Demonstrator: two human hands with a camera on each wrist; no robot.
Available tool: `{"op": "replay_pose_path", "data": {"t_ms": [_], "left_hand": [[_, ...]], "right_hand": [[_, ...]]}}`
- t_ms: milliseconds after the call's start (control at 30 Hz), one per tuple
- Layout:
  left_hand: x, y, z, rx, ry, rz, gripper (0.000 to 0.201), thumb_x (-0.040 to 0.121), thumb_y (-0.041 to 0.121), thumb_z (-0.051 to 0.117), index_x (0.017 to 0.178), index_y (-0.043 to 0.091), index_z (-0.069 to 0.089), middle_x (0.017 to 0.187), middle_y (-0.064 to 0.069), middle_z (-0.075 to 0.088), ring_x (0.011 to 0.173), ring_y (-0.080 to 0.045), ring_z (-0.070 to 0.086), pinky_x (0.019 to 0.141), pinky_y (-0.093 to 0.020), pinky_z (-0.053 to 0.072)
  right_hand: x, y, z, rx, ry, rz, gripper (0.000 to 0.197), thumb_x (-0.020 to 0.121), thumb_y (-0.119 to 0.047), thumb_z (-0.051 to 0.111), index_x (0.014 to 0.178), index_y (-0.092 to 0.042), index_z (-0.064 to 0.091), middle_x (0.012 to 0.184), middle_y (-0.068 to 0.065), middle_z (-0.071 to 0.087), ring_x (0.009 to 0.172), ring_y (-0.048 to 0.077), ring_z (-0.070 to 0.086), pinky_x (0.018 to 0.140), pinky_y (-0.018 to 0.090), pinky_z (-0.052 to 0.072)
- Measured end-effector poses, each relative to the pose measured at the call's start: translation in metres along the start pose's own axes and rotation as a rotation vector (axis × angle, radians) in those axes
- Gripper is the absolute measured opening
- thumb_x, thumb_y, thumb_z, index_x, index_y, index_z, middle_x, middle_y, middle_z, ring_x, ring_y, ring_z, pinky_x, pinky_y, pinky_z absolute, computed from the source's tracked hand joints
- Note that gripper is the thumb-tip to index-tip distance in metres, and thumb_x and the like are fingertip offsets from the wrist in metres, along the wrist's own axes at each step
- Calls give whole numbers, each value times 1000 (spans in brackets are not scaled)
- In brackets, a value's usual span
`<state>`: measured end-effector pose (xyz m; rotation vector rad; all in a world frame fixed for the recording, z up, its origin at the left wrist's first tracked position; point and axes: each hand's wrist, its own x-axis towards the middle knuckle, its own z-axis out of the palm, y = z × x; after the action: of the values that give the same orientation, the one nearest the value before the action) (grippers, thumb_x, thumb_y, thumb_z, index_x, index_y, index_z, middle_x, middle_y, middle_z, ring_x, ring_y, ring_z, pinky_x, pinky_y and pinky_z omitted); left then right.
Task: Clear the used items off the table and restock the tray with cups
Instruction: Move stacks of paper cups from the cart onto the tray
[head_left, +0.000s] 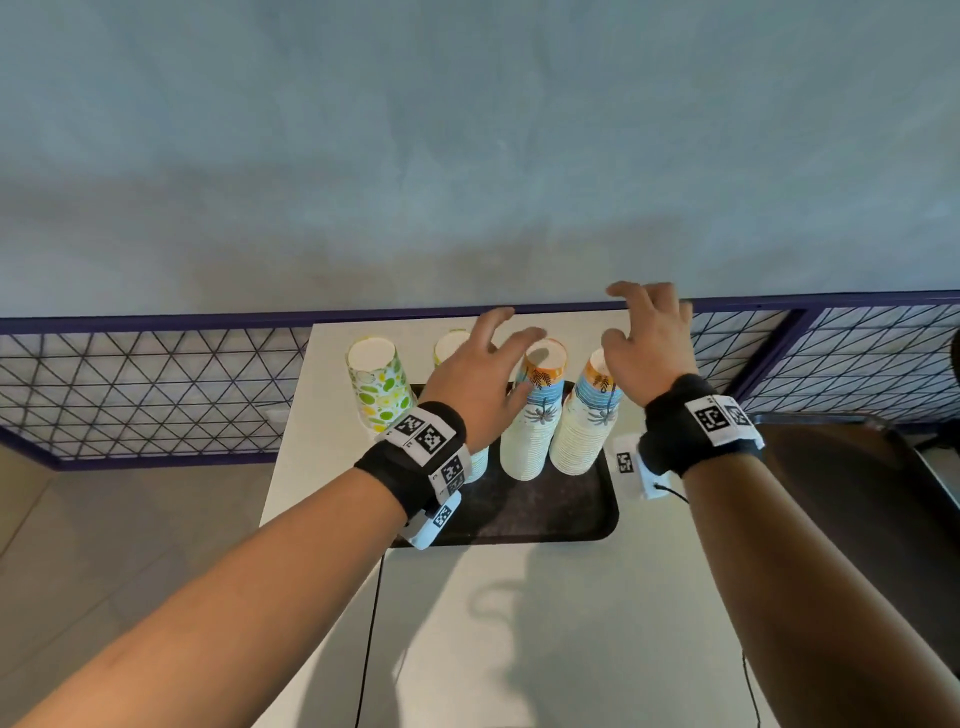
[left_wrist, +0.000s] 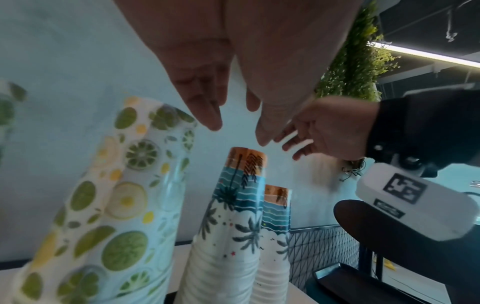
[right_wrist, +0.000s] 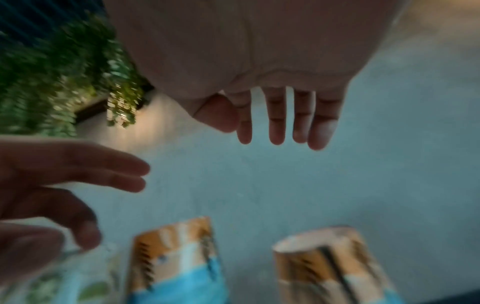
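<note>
Both hands hover with fingers spread and relaxed, holding nothing. The left hand (head_left: 480, 366) hangs above a lime-print cup stack (head_left: 381, 385) and a palm-print stack (head_left: 535, 410); the right hand (head_left: 647, 340) above another palm-print stack (head_left: 589, 415). All stand on the black tray (head_left: 545, 514) on the bench (head_left: 519, 623).

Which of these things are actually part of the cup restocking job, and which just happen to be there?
Part of the job:
black tray
palm-print cup stacks
lemon-lime cup stacks
white table
left hand
right hand

Just around:
wire fence
hanging plant
</note>
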<state>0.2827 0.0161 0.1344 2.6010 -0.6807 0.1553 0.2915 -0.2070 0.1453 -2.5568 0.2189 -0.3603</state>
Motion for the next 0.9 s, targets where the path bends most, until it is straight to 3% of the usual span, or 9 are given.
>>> {"op": "replay_pose_path", "data": {"t_ms": [67, 167, 267, 367, 467, 633, 900], "left_hand": [[4, 5, 8, 14, -64, -18, 63, 98, 37, 65, 152, 44, 34, 171, 2, 12, 112, -24, 68, 84, -36, 59], [11, 11, 22, 53, -148, -32, 70, 98, 39, 64, 156, 49, 25, 174, 0, 3, 120, -30, 66, 88, -40, 60], [18, 14, 32, 73, -169, -35, 63, 102, 35, 58, 157, 46, 28, 174, -1, 11, 127, -31, 63, 95, -43, 58], [21, 12, 38, 77, -152, -52, 59, 103, 24, 57, 156, 42, 36, 171, 2, 21, 127, -28, 62, 94, -43, 58], [22, 10, 37, 71, -145, -66, 54, 105, 23, 54, 155, 39, 41, 169, 2, 26, 136, -29, 54, 102, -42, 55], [23, 11, 39, 102, -140, -81, 52, 105, 23, 53, 155, 35, 43, 167, -1, 30, 138, -31, 52, 107, -42, 51], [24, 11, 43, 87, -98, -158, 52, 101, 22, 60, 150, 32, 48, 154, -6, 37, 115, -30, 67, 97, -46, 58]], "right_hand": [[1, 18, 6, -98, -216, 71, 67, 84, -29, 59, 148, -36, 39, 145, 12, 37, 133, 41, 38, 108, 49, 41], [-5, 31, 23, -73, -407, 82, 83, 79, -43, 70, 148, -50, 26, 151, 12, 29, 133, 41, 49, 108, 50, 47], [-11, 36, 40, -89, -396, 52, 83, 84, -39, 77, 150, -48, 27, 150, 13, 32, 126, 41, 57, 102, 50, 53], [-16, 43, 50, -143, -332, 13, 70, 91, -16, 70, 146, -41, 36, 140, 12, 36, 118, 43, 60, 95, 47, 58], [-17, 50, 51, -179, -337, -4, 70, 91, -7, 65, 145, -42, 36, 140, 12, 34, 120, 44, 57, 95, 48, 58], [-14, 52, 49, -202, -357, -22, 75, 92, -8, 64, 149, -44, 32, 143, 12, 32, 125, 44, 53, 98, 49, 56], [-15, 52, 53, -190, -361, -22, 83, 95, -22, 66, 153, -50, 14, 147, 12, 27, 125, 43, 55, 97, 47, 57]]}}
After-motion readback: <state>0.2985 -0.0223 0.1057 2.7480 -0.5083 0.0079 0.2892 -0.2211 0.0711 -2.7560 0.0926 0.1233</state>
